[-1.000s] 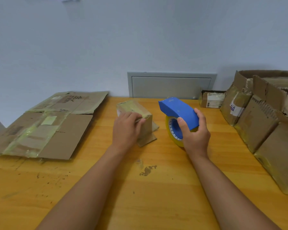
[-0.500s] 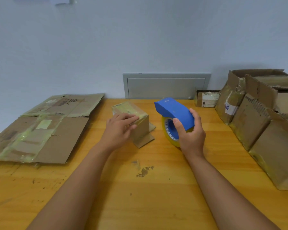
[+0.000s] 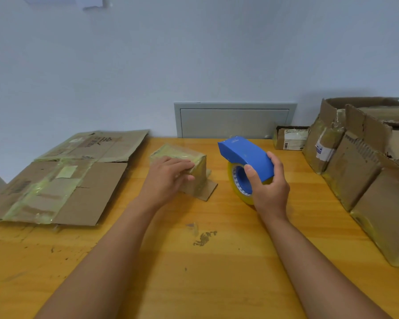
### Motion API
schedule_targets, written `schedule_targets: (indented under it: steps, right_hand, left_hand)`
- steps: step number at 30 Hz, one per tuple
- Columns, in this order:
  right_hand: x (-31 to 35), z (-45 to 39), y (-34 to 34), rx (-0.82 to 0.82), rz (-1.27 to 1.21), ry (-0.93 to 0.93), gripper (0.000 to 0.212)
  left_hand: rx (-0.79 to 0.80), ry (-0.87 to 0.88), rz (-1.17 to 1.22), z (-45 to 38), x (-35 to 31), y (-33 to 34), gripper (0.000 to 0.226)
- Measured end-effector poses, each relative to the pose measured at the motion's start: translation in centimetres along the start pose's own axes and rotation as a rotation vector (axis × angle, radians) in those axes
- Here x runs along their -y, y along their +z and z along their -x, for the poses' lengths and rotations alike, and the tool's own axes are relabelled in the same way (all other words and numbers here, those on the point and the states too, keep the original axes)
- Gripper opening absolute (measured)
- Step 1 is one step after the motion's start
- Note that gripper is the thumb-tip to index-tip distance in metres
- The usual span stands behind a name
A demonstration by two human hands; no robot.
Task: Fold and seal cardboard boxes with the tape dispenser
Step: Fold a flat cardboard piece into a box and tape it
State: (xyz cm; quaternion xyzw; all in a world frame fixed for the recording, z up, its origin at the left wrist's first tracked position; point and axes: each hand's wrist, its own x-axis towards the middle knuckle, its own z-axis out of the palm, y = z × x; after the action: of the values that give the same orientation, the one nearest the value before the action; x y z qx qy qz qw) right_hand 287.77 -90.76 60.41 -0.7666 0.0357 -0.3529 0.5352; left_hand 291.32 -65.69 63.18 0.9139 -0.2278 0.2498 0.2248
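Observation:
A small cardboard box (image 3: 195, 168), its top covered in yellowish tape, stands on the wooden table (image 3: 217, 261) with one flap lying flat at its near right corner. My left hand (image 3: 168, 178) rests on its top and near side with the fingers laid nearly straight across it. To the right, my right hand (image 3: 268, 188) grips the blue tape dispenser (image 3: 244, 155), which carries a yellow roll of tape and hangs just above the table, apart from the box.
Flattened taped cardboard (image 3: 62, 180) lies at the left. Several worn boxes (image 3: 359, 171) are stacked along the right edge, and a small labelled box (image 3: 289, 139) sits at the back by a grey wall panel (image 3: 234, 120). A scuff mark (image 3: 204, 237) shows mid-table.
My left hand's fingers have flattened and slid further across the box top. The dispenser in my right hand has barely moved.

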Motion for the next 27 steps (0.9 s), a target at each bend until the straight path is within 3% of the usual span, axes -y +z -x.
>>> schedule_targets:
  steps: [5,9,13,27]
  right_hand:
    - [0.1,0.1,0.0,0.007,-0.01,-0.002,0.073]
    - [0.1,0.0,0.0,0.0,0.005,-0.012,0.073]
    - [0.2,0.1,-0.1,0.003,-0.002,-0.016,0.079]
    - [0.1,0.1,-0.1,0.009,-0.003,0.005,0.074]
  left_hand:
    - [-0.033,-0.04,-0.14,-0.4,-0.8,0.7,0.036]
    - [0.035,-0.014,-0.153,-0.5,-1.0,0.3,0.033]
    - [0.0,-0.025,-0.173,0.0,-1.2,0.4,0.03]
    - [0.212,-0.068,-0.13,-0.2,-1.5,-1.1,0.052]
